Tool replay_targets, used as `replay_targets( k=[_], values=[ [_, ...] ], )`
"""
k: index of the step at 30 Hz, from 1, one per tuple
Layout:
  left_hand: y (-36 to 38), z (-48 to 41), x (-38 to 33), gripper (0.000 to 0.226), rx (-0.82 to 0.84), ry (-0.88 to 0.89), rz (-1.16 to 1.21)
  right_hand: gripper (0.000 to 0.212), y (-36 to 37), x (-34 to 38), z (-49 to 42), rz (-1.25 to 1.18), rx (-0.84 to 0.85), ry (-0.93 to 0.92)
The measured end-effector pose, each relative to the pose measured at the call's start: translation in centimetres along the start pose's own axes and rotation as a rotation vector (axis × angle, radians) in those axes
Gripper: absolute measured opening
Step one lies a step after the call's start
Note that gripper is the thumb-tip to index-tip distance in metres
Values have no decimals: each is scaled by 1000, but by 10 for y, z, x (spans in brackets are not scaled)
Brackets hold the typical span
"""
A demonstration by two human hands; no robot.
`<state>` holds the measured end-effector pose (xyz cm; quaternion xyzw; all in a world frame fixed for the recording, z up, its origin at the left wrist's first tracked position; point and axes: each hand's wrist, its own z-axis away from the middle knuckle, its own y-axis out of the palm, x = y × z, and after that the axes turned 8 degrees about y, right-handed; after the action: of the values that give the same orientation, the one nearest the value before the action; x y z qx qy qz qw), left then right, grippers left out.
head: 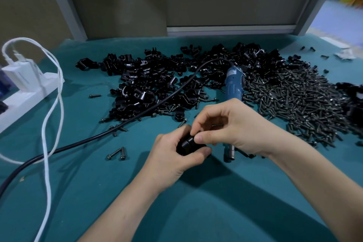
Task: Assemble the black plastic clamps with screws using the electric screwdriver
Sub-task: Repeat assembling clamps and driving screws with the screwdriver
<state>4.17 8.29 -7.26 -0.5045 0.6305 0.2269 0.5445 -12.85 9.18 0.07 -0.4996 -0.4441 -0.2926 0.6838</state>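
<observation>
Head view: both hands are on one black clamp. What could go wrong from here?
The left hand and right hand grip the black clamp; it might slip among the scattered screws. The electric screwdriver lies under the right hand, its cord crossing the clamp pile; lifting it could drag parts.

Near edge: bare teal cloth table top (196, 212) lies open between and beside the forearms.
Centre: left hand (172, 155) and right hand (231, 127), closed round a small black plastic clamp (188, 144), block the middle.
Far middle: wide heap of loose black plastic clamp pieces (157, 76).
Far right: spread heap of dark metal screws (294, 100) reaches the right edge.
Between heaps: blue electric screwdriver (233, 86) lies just beyond the right hand.
Left diagonal: black power cord (78, 142) crosses the cloth.
Far left: white power strip (25, 102); looping white cable (47, 173).
Left of hands: open cloth holding two stray screws (117, 153).
</observation>
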Motion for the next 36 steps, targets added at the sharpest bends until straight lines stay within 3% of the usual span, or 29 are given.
replay_targets(
  k=[11, 14, 17, 20, 21, 23, 25, 28, 30, 33, 36],
  values=[
    [0, -1, -3, 32, -7, -9, 14, 7, 3, 5, -1, 90, -20, 8],
    [1, -2, -5, 31, -24, -23, 35, 15, -1, 9, 3, 112, -29, -24],
    [-1, -1, -8, 23, -33, -30, 24, 23, -25, 7, 5, -1, -215, -8],
    [-1, -2, -9, 14, -33, -64, 70, 28, -60, -17, -6, 119, -578, 206],
    [-2, -2, -9, 13, -34, -73, 85, 36, -68, -27, -11, 240, -602, 352],
    [-3, -1, -8, 14, -31, -77, 95, 54, -71, -42, -23, 389, -492, 622],
    [-3, -1, -8, 14, -26, -68, 101, 60, -67, -50, -36, 330, -445, 692],
    [-2, -1, -10, 10, -44, -62, 98, 55, -64, -57, -50, 333, -549, 714],
    [-2, -1, -9, 10, -52, -60, 96, 48, -62, -58, -52, 201, -584, 714],
    [-3, -1, -8, 8, -55, -53, 103, 41, -66, -49, -43, -353, -633, 597],
    [-3, -1, -6, 13, -56, -51, 122, 33, -77, -20, -31, -878, -544, 360]
  ],
)
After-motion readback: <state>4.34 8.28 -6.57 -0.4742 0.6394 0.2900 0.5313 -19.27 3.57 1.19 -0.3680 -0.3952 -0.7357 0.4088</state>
